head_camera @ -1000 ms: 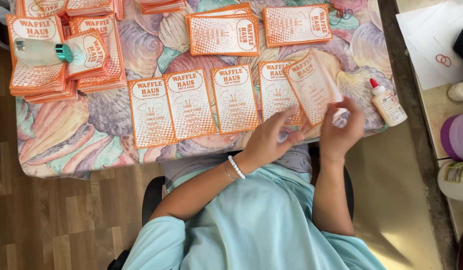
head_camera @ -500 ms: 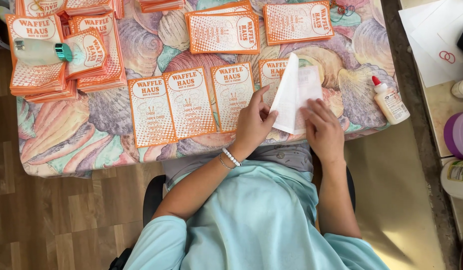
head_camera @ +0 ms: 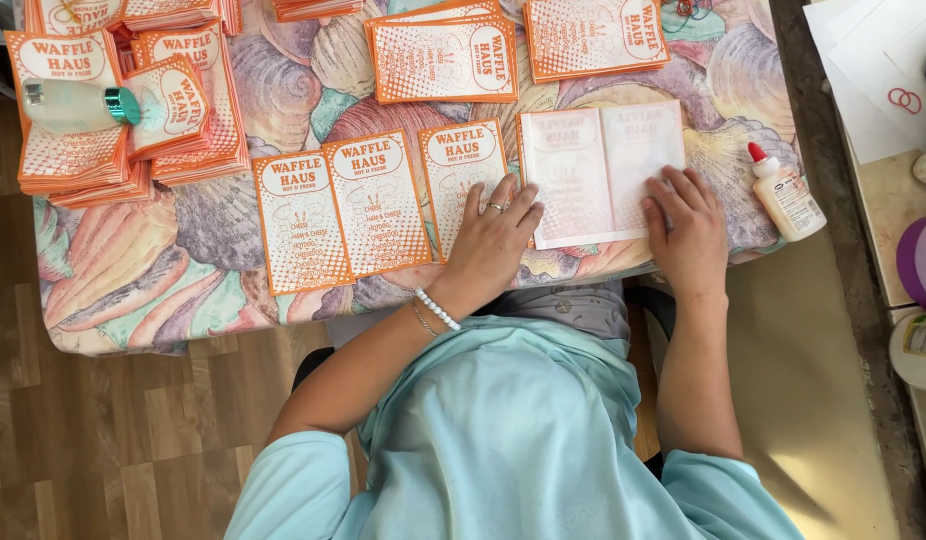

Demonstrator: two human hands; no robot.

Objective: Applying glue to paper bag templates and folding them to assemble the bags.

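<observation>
White paper, faintly showing its print through from the other side, now lies face down under both my hands: the unfolded leaflet (head_camera: 601, 172) is spread flat at the near edge of the table (head_camera: 113, 300), on the shell-patterned cloth. Half a second ago I held this same sheet lifted and tilted in the air; a second ago it lay printed side up, fourth in the row, with my fingertips just at its edge. It has therefore been turned over and set down blank side up.

My left hand (head_camera: 493, 240), ring and bead bracelet visible, rests palm down with fingers spread, fingertips pressing the leaflet's left margin and overlapping the neighbouring orange card (head_camera: 461, 170). My right hand (head_camera: 688, 235) lies flat, fingers extended and close together, on the lower right corner. Neither hand grips anything; both merely press.

To the left, two more orange printed leaflets (head_camera: 338, 210) lie face up, side by side. Stacks of the same leaflets (head_camera: 83, 150) stand at the far left, with a pale bottle with a teal cap (head_camera: 78, 105) lying on them; further stacks (head_camera: 443, 55) lie beyond. A white glue bottle with a red tip (head_camera: 783, 195) lies just right of my right hand, untouched.

Judgement: with the blank side up and held flat, the sheet looks ready for work on its reverse.
</observation>
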